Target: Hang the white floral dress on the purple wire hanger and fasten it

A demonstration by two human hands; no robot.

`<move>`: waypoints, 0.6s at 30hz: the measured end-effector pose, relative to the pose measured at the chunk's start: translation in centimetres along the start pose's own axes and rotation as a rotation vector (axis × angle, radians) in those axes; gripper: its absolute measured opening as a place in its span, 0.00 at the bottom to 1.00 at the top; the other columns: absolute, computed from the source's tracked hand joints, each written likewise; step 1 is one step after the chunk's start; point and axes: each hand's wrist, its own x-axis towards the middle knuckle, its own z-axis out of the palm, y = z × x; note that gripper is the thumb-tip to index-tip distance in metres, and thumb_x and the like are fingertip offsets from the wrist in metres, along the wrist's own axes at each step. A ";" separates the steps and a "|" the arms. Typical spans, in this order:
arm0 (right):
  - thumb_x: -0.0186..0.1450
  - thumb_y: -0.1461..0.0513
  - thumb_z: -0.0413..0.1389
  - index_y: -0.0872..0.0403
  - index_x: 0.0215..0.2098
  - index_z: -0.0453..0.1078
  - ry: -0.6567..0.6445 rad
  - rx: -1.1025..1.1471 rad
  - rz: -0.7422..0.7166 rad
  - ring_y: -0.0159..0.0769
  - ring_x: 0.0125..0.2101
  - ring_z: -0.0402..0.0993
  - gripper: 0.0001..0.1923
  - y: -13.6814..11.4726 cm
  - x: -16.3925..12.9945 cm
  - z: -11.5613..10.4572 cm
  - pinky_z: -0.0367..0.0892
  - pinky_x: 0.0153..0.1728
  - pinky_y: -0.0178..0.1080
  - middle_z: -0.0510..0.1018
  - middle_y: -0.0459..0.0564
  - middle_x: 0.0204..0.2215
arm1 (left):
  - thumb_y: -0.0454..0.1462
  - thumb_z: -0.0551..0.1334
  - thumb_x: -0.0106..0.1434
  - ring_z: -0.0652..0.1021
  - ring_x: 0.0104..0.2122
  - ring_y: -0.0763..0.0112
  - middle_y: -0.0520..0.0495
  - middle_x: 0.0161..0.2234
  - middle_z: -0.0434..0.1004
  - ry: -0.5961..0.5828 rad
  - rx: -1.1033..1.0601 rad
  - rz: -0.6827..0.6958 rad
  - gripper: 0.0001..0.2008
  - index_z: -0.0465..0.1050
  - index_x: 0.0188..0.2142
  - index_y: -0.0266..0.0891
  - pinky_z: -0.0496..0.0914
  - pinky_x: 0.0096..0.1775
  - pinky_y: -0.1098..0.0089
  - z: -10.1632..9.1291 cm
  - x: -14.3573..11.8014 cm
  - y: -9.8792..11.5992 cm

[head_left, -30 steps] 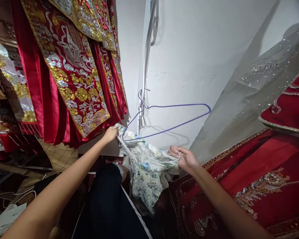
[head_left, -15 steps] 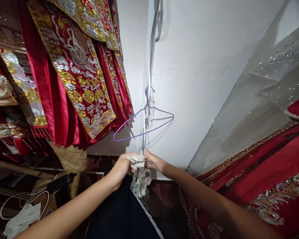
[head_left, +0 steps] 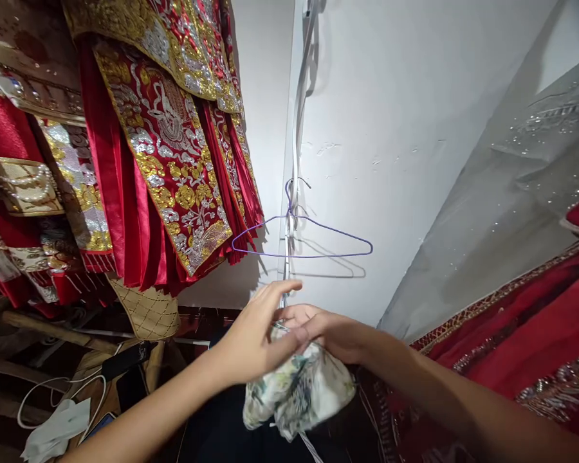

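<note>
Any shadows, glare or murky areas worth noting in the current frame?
Head view: the purple hanger casts a clear shadow on the white wall; the embroidered red garment glints; the area below the floral cloth is very dark.

A soft, printed cloth garment (head_left: 303, 391) is held up in a crumpled bundle at six o'clock, below the centre of the head view. Its ground is white to cream, patterned with leafy or floral shapes in green, blue-green, yellow and dark grey. The upper part is gathered and mostly hidden; the lower part bulges into rounded folds around a deep, dark-printed crease. Toward five o'clock the fabric looks paler, and its bottom edge hangs unevenly.
</note>
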 end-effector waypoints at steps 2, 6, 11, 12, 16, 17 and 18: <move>0.43 0.70 0.60 0.55 0.41 0.78 -0.070 -0.042 0.048 0.37 0.36 0.74 0.25 -1.8 -0.8 0.1 0.67 0.35 0.34 0.79 0.48 0.33 | 0.49 0.54 0.70 0.73 0.51 0.58 0.41 0.51 0.74 -0.159 -0.119 -0.152 0.23 0.65 0.60 0.40 0.66 0.55 0.60 -0.2 -0.1 -2.3; 0.47 0.71 0.55 0.53 0.43 0.79 0.157 -0.500 -0.072 0.36 0.32 0.74 0.26 -3.2 -2.1 -1.6 0.63 0.29 0.34 0.81 0.48 0.33 | 0.55 0.46 0.71 0.72 0.32 0.66 0.47 0.31 0.74 -0.439 -0.095 -0.300 0.30 0.74 0.33 0.34 0.67 0.38 0.69 0.3 -2.0 -6.4; 0.56 0.66 0.53 0.50 0.45 0.77 0.835 -0.943 -0.475 0.36 0.29 0.73 0.20 -4.8 -2.1 -5.2 0.63 0.30 0.36 0.81 0.49 0.37 | 0.52 0.53 0.69 0.68 0.27 0.70 0.50 0.27 0.71 -0.302 0.243 -0.322 0.23 0.71 0.31 0.37 0.60 0.33 0.71 -0.7 -3.5 -6.9; 0.57 0.65 0.54 0.50 0.48 0.75 0.895 -0.935 -0.501 0.35 0.27 0.72 0.21 -5.1 -1.6 -6.0 0.63 0.30 0.36 0.81 0.49 0.37 | 0.52 0.53 0.69 0.67 0.26 0.70 0.50 0.25 0.70 -0.295 0.277 -0.344 0.23 0.70 0.29 0.37 0.60 0.32 0.71 -0.9 -3.7 -6.5; 0.58 0.62 0.57 0.55 0.56 0.69 0.831 -0.570 -0.395 0.35 0.26 0.73 0.27 -4.8 1.8 -8.7 0.67 0.31 0.37 0.81 0.50 0.33 | 0.50 0.50 0.71 0.70 0.29 0.69 0.49 0.27 0.71 -0.247 0.154 -0.380 0.24 0.70 0.27 0.37 0.63 0.35 0.71 -1.1 -4.4 -5.4; 0.58 0.61 0.57 0.56 0.56 0.70 0.759 -0.436 -0.359 0.36 0.28 0.75 0.27 -4.3 2.8 -9.2 0.69 0.32 0.37 0.81 0.51 0.33 | 0.50 0.51 0.71 0.72 0.33 0.67 0.47 0.31 0.73 -0.194 0.090 -0.363 0.24 0.72 0.27 0.37 0.64 0.39 0.70 -1.0 -4.6 -5.3; 0.59 0.61 0.57 0.57 0.56 0.70 0.685 -0.316 -0.336 0.37 0.29 0.76 0.27 -3.7 3.7 -9.7 0.70 0.33 0.37 0.81 0.51 0.33 | 0.49 0.53 0.70 0.73 0.37 0.66 0.46 0.34 0.74 -0.130 0.022 -0.351 0.23 0.73 0.27 0.36 0.65 0.42 0.70 -0.9 -4.8 -5.4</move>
